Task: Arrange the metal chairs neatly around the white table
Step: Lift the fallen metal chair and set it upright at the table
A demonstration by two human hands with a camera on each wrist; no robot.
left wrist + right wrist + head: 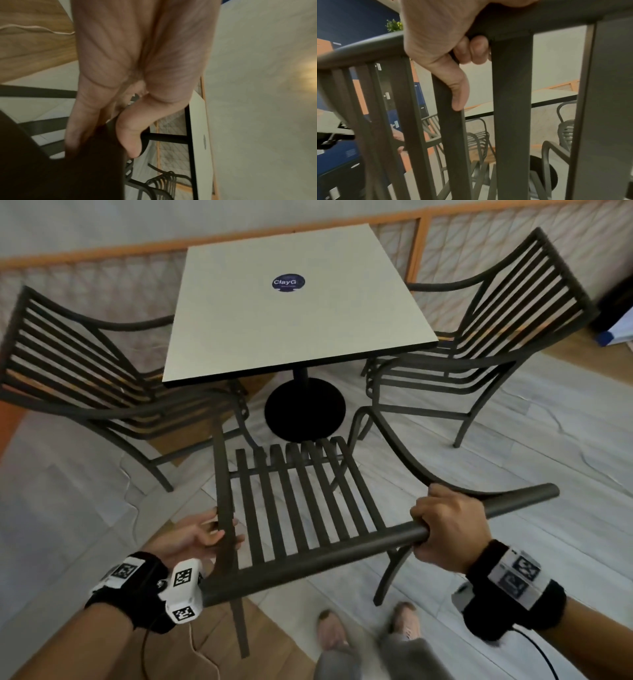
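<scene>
The white square table (291,330) stands ahead on a black round base (305,409). One dark metal chair (68,357) is at its left side and another (513,302) at its right. A third chair faces the table's near side, right in front of me. My right hand (448,525) grips its top rail (308,563), fingers curled under the rail (556,17) in the right wrist view. My left hand (202,537) is at that chair's left armrest (96,169). The bar runs between the thumb and the fairly straight fingers (73,128), which are not wrapped round it.
An orange-framed mesh railing (423,241) runs behind the table. My feet (342,631) are just behind the near chair. A thin white cable (205,655) lies on the floor by my left foot. A blue and white box (613,333) sits at the far right.
</scene>
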